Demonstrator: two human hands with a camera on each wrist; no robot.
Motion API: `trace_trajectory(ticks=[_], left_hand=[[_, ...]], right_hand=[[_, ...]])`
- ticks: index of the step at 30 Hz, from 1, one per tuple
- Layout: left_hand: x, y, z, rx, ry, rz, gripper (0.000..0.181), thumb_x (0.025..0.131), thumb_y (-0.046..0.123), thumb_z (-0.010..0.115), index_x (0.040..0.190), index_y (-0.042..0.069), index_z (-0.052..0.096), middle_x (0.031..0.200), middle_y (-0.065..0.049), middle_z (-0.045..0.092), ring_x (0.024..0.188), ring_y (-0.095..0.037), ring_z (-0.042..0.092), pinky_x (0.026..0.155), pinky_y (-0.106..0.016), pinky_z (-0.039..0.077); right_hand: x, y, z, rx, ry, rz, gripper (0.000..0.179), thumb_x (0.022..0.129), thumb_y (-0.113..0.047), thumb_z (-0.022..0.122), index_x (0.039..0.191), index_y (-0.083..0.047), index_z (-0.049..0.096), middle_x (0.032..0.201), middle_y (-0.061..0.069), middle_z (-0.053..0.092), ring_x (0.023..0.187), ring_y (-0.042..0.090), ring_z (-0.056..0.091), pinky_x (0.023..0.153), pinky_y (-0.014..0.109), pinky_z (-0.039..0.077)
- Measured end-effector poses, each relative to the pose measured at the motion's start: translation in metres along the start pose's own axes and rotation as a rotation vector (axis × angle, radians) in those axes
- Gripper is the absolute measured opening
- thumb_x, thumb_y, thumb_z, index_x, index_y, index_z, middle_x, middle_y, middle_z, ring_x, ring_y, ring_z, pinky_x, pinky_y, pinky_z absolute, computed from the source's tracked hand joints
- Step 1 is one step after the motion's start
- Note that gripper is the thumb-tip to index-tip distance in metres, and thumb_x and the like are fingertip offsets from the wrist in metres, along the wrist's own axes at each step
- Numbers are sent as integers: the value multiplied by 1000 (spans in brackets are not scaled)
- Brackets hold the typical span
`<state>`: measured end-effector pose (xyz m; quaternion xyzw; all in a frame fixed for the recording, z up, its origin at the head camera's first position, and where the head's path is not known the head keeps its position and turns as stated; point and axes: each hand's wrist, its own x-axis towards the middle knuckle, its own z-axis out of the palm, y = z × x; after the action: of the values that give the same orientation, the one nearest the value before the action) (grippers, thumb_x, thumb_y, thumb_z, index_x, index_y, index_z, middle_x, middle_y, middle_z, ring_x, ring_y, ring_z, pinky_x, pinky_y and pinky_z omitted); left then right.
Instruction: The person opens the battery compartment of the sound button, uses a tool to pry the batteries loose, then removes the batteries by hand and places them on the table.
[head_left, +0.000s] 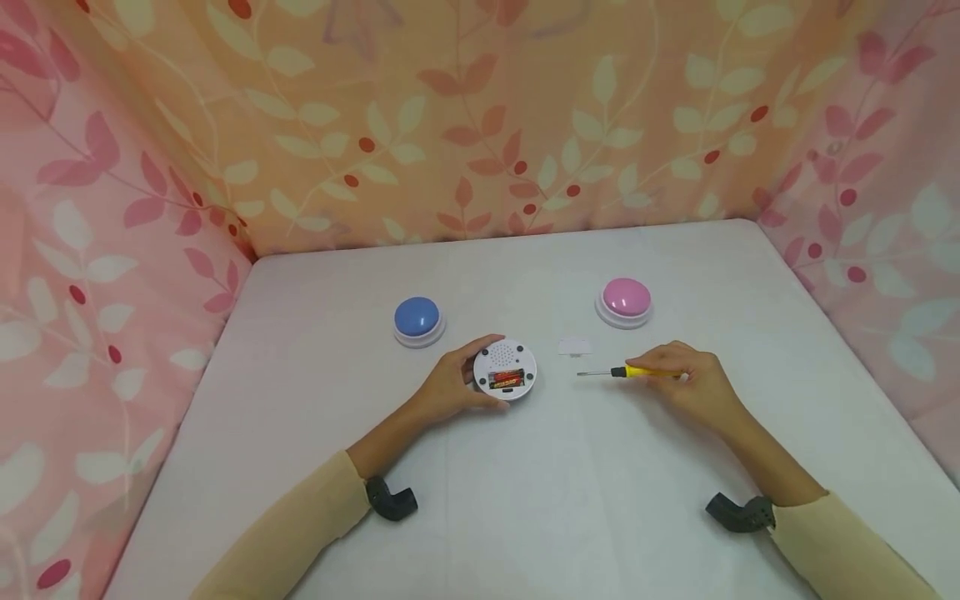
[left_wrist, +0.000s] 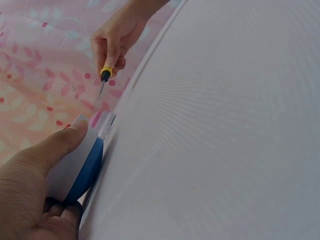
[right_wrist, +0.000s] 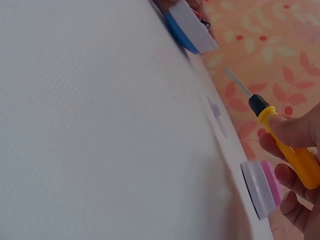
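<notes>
My left hand (head_left: 450, 385) grips a round white push-button (head_left: 495, 350) by its edge, fingers at the far side and thumb at the near side. Its underside faces up, and two red-and-black batteries (head_left: 506, 379) show in the uncovered battery slot. In the left wrist view the blue dome (left_wrist: 86, 172) of this button points down toward the table. My right hand (head_left: 686, 379) holds a screwdriver (head_left: 643, 372) with a yellow handle and black collar. The metal shaft points left toward the button, its tip apart from it. Between the hands lies a small white battery cover (head_left: 574, 346).
A blue-domed button (head_left: 417, 318) stands upright behind my left hand. Farther right is a pink-domed button (head_left: 626, 300), also upright. A white cloth (head_left: 517, 508) covers the table, and patterned curtains (head_left: 480, 125) hang at its back and sides.
</notes>
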<state>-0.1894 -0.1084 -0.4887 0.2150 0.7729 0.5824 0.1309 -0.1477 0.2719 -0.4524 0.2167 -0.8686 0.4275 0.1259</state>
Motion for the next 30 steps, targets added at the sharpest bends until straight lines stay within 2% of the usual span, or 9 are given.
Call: trace_trajectory(ticks=[8,16,19,23,26,30], left_hand=[[-2,-1,-1,2,6,-6,102,64,20,99,151,29,48,153,6,47,136,-16,51,107,-26,43],[-5,-3,0,-14,-11,-18,104,64,21,99,153,26,46,153,7,46,137,-15,49,109,-28,42],[-6,-4,1,0,-15,-19,104,64,21,99,154,25,45,154,8,45,138,-15,49,110,-30,42],[-6,-3,1,1,-14,-19,104,64,21,99,153,28,45,155,8,44,139,-15,48,110,-29,41],[-5,-2,0,4,-13,-15,104,64,22,99,153,28,45,156,7,43,140,-15,46,110,-29,40],[-4,-2,0,17,-13,-3,103,65,24,98,153,28,45,156,7,43,141,-15,45,111,-29,40]], right_hand=[[-12,16,-5,-91,-30,28,33,78,6,83,103,-14,82,94,-3,76,94,3,61,79,10,45],[-23,22,1,-91,-74,130,35,80,2,82,108,-19,81,98,-4,74,94,3,62,83,9,44],[-25,22,1,-112,-70,121,35,78,1,85,105,-20,81,97,-6,73,94,3,62,85,8,43],[-23,22,2,-133,-59,66,33,75,1,87,99,-20,81,97,-7,72,96,8,62,87,8,42],[-21,21,2,-170,-71,31,30,75,0,88,96,-20,81,96,-9,71,95,9,60,84,11,44],[-18,19,-1,-273,-97,15,28,75,-3,88,95,-21,80,94,-13,69,93,8,58,78,20,48]])
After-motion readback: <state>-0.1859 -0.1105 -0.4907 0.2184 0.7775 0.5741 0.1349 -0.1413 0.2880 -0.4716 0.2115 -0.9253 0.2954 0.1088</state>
